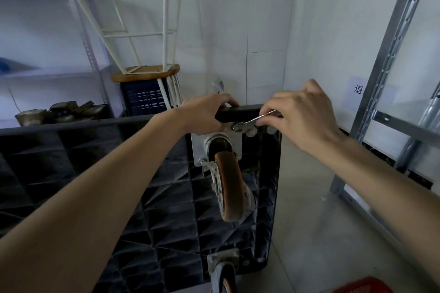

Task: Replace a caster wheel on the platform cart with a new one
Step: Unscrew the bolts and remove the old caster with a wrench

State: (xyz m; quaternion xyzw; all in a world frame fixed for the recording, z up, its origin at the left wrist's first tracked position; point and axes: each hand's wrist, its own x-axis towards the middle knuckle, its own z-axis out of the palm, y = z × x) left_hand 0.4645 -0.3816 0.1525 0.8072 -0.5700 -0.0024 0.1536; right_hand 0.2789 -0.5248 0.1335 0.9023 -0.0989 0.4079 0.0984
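The black platform cart (pixel 147 197) stands on its side with its ribbed underside facing me. An orange caster wheel (pixel 229 185) hangs from a metal plate (pixel 198 147) bolted near the cart's top edge. My left hand (pixel 204 112) grips that top edge next to the plate. My right hand (pixel 300 116) pinches a small metal wrench (pixel 256 120) whose head sits on a bolt at the plate's upper corner. A second caster (pixel 223 269) shows at the bottom of the cart.
An upturned white stool (pixel 145 71) rests on a dark crate (pixel 145 98) behind the cart. Shelving (pixel 90 54) stands at the left, a metal rack (pixel 381 102) at the right. A red thing (pixel 357 285) lies on the tiled floor at the lower right.
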